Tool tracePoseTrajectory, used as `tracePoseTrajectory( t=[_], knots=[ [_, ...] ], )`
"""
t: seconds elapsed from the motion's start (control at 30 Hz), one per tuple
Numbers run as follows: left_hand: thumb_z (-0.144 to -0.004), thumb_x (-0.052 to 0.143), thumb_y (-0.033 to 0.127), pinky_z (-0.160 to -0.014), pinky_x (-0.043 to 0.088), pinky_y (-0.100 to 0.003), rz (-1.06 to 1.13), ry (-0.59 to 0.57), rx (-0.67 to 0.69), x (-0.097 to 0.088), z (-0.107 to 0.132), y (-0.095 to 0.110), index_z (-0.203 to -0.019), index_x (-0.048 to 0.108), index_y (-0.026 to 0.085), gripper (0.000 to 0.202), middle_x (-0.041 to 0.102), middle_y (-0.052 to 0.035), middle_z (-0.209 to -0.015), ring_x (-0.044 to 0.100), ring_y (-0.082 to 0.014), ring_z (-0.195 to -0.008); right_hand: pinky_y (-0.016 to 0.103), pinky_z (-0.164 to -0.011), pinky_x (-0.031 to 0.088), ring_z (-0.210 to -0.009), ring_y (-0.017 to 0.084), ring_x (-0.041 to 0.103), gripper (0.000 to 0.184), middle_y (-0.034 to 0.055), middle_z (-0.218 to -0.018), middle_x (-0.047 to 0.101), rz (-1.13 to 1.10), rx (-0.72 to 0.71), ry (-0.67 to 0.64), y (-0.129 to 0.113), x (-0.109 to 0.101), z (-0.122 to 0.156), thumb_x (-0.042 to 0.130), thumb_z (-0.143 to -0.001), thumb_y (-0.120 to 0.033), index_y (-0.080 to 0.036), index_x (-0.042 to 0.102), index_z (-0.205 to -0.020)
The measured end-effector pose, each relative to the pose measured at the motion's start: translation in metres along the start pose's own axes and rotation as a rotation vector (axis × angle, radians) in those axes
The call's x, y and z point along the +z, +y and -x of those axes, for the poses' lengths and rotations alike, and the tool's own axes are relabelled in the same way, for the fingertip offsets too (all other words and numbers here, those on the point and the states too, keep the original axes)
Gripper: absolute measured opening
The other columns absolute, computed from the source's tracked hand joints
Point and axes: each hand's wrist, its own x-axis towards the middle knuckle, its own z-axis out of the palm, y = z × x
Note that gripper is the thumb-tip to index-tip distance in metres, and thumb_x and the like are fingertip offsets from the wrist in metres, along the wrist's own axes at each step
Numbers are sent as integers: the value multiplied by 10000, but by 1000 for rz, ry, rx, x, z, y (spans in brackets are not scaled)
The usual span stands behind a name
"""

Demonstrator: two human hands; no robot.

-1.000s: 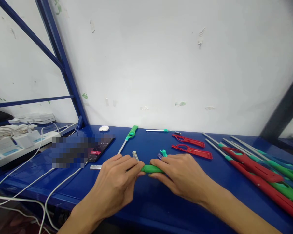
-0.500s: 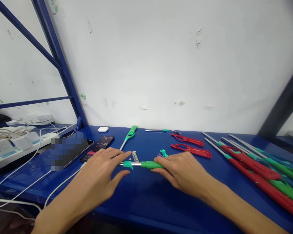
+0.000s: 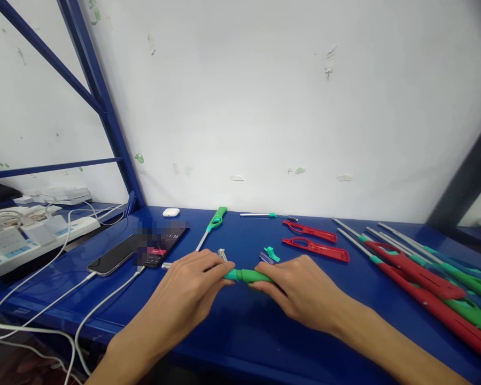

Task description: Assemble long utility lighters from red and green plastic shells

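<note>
On the blue table [image 3: 244, 331] both hands work on one green long-nosed lighter [image 3: 248, 276] lying flat. My right hand [image 3: 300, 291] grips the green handle from the right. My left hand [image 3: 188, 297] is closed around the metal tube and the teal collar at the handle's left end; the tube's tip [image 3: 166, 265] pokes out past my knuckles. A small metal part [image 3: 222, 253] and small teal and purple pieces [image 3: 268, 255] lie just behind the hands.
Two red handle shells [image 3: 315, 241] lie behind my right hand, a finished green lighter [image 3: 210, 225] and a bare tube [image 3: 266, 215] further back. Several red and green lighters [image 3: 425, 278] are piled right. Two phones [image 3: 140, 251], cables [image 3: 44, 283] and a white earbud case [image 3: 170, 212] sit left.
My left hand, open and apart from the tube half a second ago, has closed over the tube and teal collar again. The right hand has stayed on the green handle.
</note>
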Motion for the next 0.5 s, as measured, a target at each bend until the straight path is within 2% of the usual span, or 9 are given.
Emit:
tracePoseTrajectory(
  t=[0.13,0.27,0.4,0.5],
  knots=[
    [-1032,497,150,-638,472,-305,-70,-6,59,3,-4,1,-1075,636,167,147,677,-36,-830,620,-184,-716,323,-507,149,-539,185,630,318,-6,-683,699,37,-22,-43,0,2,-1,365,-1099,-403,-222,578,-948],
    [-1016,472,95,-635,464,-319,-82,27,96,11,-6,5,-1004,632,146,168,686,-48,-813,617,-195,-711,338,-480,130,-462,183,577,317,-14,-630,662,94,-34,-95,-3,3,-1,332,-1103,-328,-214,541,-894],
    [-996,456,64,-585,410,-319,-78,26,90,16,-6,10,-1029,636,150,202,669,-32,-782,545,-185,-638,344,-472,129,-450,180,566,324,-18,-615,644,104,-55,-84,-6,2,-1,325,-1099,-289,-221,517,-847],
    [-993,460,67,-573,374,-318,-65,10,77,15,-5,12,-966,625,162,192,630,-12,-742,494,-173,-608,345,-471,128,-437,184,564,338,-17,-609,646,123,-65,-71,-7,3,0,306,-1102,-284,-224,510,-838]
  ],
)
